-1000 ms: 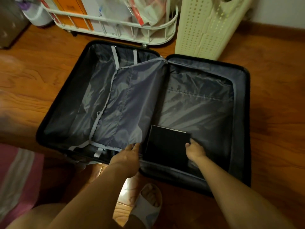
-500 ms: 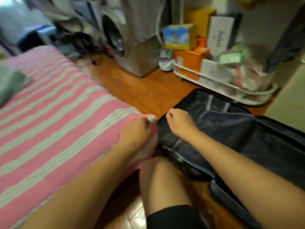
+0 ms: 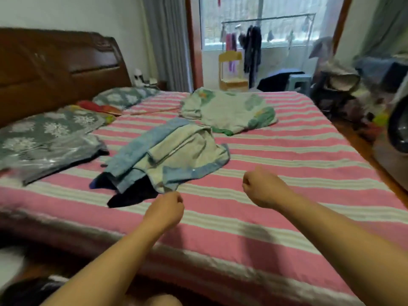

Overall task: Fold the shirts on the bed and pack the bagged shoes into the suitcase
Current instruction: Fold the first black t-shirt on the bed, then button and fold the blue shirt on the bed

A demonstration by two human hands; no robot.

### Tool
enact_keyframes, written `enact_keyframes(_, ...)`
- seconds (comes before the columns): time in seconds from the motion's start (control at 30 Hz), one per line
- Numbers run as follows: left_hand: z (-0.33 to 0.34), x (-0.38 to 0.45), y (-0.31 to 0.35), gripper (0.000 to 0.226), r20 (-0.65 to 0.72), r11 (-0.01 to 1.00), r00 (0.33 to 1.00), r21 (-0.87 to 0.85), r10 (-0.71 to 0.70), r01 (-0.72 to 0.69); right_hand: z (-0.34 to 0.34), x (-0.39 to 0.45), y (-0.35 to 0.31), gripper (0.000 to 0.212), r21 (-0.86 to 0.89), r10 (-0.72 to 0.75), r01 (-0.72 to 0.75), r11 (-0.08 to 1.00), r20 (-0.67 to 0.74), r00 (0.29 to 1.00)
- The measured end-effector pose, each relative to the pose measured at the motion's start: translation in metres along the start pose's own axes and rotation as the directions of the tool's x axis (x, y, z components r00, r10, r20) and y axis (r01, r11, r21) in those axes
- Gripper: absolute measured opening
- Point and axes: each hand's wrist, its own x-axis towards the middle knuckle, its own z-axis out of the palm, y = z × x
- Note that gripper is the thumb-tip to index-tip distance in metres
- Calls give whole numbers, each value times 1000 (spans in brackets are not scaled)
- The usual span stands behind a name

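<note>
both bare forearms reach forward from the bottom edge, converging a little. the left hand [image 3: 166, 209] is curled into a loose fist, knuckles up, thumb tucked against the forefinger, holding nothing. the right hand [image 3: 261, 187] sits higher and further out, also fisted and holding nothing (its thumb side turned toward the left hand). the two hands are apart, with a clear gap between them. a bare knee [image 3: 163, 300] shows at the bottom edge.
</note>
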Motion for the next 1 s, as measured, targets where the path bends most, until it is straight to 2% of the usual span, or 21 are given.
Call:
enact_keyframes(0.13,25,15,-72,40,56,985,985,50,-166,163,53,40,-37,28,7,-78,78,997,155,985)
enact_keyframes(0.27,31,33,-129,41,-74,972,980,136,-185,193,87,88,-65,36,31,-149,146,989,256,955)
enact_keyframes(0.4,-9,91,-150,50,-334,966,937,194,-98,170,96,155,-91,46,69,-158,145,987,249,955)
enact_keyframes(0.5,-36,153,-133,68,-452,960,890,269,51,81,97,198,-104,48,65,-104,91,994,235,966)
enact_keyframes(0.57,-50,198,-120,87,-431,954,902,280,24,109,95,217,-109,49,72,-78,63,995,240,968)
enact_keyframes(0.67,-68,260,-140,115,-278,944,914,64,-295,324,90,228,-106,51,98,-86,66,993,227,970)
enact_keyframes(0.73,-73,276,-157,111,-171,911,901,37,-399,411,86,228,-96,51,117,-76,50,992,221,972)
enact_keyframes(0.77,-74,276,-159,93,-162,902,900,93,-405,422,83,228,-90,51,139,-59,28,990,223,973)
enact_keyframes(0.8,-75,274,-154,66,-227,899,901,157,-369,408,79,227,-85,51,172,-37,-2,985,223,974)
enact_keyframes(0.83,-75,272,-144,42,-349,902,893,218,-284,372,73,226,-83,50,214,-17,-30,976,216,976)
enact_keyframes(0.9,-69,252,-101,19,-534,907,846,353,-6,229,59,224,-82,45,379,43,-110,919,182,982)
enact_keyframes(0.93,-60,236,-74,16,-558,897,818,421,141,133,51,223,-84,38,518,85,-177,837,196,977)
enact_keyframes(1.0,-29,203,-23,16,-561,885,739,456,372,-99,34,221,-92,26,781,92,-342,523,348,933)
